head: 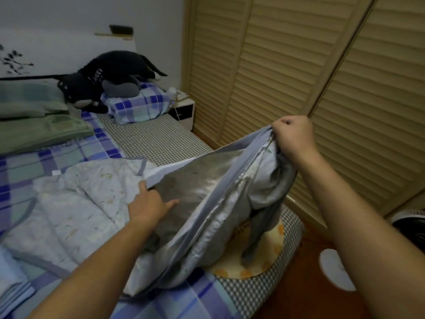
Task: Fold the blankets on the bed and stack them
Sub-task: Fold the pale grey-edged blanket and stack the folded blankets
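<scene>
— Two hands working?
— Yes. I'm clenching my right hand point(293, 134) round the grey-backed pale floral quilted blanket point(207, 203), lifting it off the bed; left hand point(149, 203), fingers straight, is pressing the fold flat.

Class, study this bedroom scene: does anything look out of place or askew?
Yes. A black plush toy sprawls head-down over the checked pillow, and a white slipper lies alone on the floor, with no mate in view.

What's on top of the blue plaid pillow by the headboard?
A black plush toy lies across the blue plaid pillow, one grey padded part resting on the top. The pillow's front and right side show; whatever lies beneath the toy is covered.
</scene>
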